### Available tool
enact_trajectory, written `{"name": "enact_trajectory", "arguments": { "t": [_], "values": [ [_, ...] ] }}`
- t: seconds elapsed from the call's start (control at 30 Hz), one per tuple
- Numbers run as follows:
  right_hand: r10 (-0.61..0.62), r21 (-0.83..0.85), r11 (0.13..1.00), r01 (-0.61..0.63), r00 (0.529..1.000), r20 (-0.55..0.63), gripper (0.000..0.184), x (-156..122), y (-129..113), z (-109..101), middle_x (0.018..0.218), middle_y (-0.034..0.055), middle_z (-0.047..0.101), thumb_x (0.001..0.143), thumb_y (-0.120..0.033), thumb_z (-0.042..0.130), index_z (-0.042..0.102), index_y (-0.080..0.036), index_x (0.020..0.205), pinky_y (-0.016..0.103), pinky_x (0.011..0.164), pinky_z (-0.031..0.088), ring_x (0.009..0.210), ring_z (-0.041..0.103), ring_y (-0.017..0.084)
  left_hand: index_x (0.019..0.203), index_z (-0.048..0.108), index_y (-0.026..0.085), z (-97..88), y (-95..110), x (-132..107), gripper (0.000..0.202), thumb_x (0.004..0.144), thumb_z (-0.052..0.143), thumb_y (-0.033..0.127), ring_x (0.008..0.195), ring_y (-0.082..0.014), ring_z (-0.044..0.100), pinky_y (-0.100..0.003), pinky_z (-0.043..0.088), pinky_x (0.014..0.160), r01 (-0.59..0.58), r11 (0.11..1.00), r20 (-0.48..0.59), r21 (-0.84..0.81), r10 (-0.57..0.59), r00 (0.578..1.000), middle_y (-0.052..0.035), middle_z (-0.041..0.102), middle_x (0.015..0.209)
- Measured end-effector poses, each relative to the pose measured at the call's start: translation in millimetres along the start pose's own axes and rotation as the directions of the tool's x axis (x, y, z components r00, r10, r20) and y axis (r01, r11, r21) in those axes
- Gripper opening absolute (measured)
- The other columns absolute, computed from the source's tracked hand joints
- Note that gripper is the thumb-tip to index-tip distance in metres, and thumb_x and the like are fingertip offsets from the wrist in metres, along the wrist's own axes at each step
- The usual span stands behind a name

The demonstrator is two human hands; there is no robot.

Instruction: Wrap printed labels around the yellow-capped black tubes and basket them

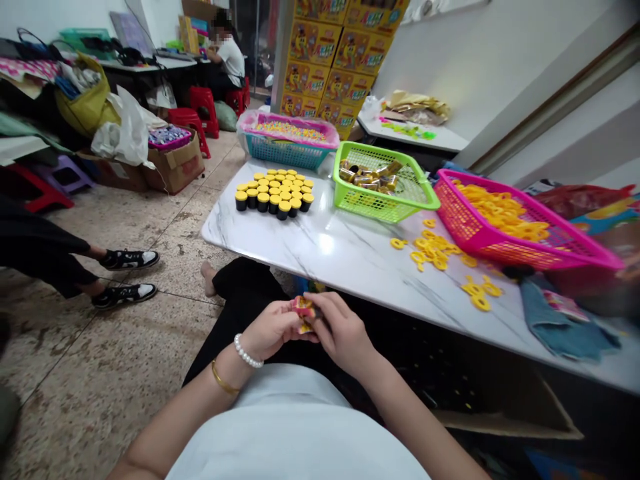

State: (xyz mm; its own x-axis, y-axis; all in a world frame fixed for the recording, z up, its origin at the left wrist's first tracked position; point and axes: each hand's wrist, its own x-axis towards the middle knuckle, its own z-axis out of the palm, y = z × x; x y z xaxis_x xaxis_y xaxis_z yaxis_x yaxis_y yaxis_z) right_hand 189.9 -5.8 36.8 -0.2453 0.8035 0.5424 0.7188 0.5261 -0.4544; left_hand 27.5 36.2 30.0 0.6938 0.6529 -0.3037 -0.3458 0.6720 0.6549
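Observation:
Above my lap, in front of the table edge, my left hand (274,328) pinches a small red-and-yellow printed piece (303,313). My right hand (344,333) closes on the piece from the other side, its fingers bent over it. Fingers cover much of the piece, so its exact kind cannot be made out. On the marble-patterned table (345,260) stand several small black pots with yellow lids (275,190), grouped upright at the left. Loose yellow ring-shaped plastic parts (434,250) lie toward the right.
Along the table's back stand a teal basket (285,153) of colourful beads, a green basket (380,212) with small brown-and-gold items, and a pink basket (460,233) of yellow parts. Blue cloth (560,323) lies at right. Another person (231,60) sits far back; someone's shoes (127,293) show at left.

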Motion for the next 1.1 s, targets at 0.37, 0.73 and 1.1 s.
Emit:
{"name": "enact_trajectory", "arguments": {
  "t": [0.37, 0.73, 1.1],
  "values": [
    [0.013, 0.048, 0.999, -0.008, 0.993, -0.117, 0.022, 16.8, 14.1, -19.2, 0.079, 0.0042, 0.063, 0.089, -0.006, 0.048, 0.066, -0.019, 0.092, 0.026, 0.061, 0.055, 0.068, 0.063, 0.015, 0.103, 0.061, 0.011, 24.9, 11.8, 28.6, 0.029, 0.08, 0.064, 0.029, 0.065, -0.0179, 0.07, -0.026, 0.057, 0.05, -0.051, 0.947, -0.15, 0.317, 0.103, 0.983, -0.0103, 0.069, 0.09],
    [0.273, 0.231, 0.959, -0.165, 0.761, -0.588, 0.015, 6.9, 21.9, -80.7, 0.083, 0.0002, 0.066, 0.092, -0.017, 0.062, 0.072, -0.024, 0.101, 0.029, 0.063, 0.053, 0.069, 0.064, 0.015, 0.083, 0.056, 0.014, 95.3, 55.9, 100.9, 0.008, 0.079, 0.052, 0.008, 0.056, -0.0146, 0.067, -0.023, 0.052, 0.051, -0.131, 0.877, -0.073, 0.462, 0.185, 0.98, -0.0051, 0.069, 0.07],
    [0.441, 0.236, 0.889, -0.393, 0.593, -0.673, 0.009, -70.7, 48.6, -104.1, 0.078, 0.0023, 0.067, 0.091, -0.026, 0.065, 0.072, -0.023, 0.095, 0.031, 0.056, 0.057, 0.06, 0.064, 0.016, 0.08, 0.072, 0.008, 108.7, 18.9, 143.5, 0.023, 0.063, 0.083, 0.02, 0.062, -0.0149, 0.067, -0.024, 0.053, 0.057, -0.051, 0.835, 0.134, 0.547, -0.028, 0.991, -0.0077, 0.073, 0.073]
  ]
}}
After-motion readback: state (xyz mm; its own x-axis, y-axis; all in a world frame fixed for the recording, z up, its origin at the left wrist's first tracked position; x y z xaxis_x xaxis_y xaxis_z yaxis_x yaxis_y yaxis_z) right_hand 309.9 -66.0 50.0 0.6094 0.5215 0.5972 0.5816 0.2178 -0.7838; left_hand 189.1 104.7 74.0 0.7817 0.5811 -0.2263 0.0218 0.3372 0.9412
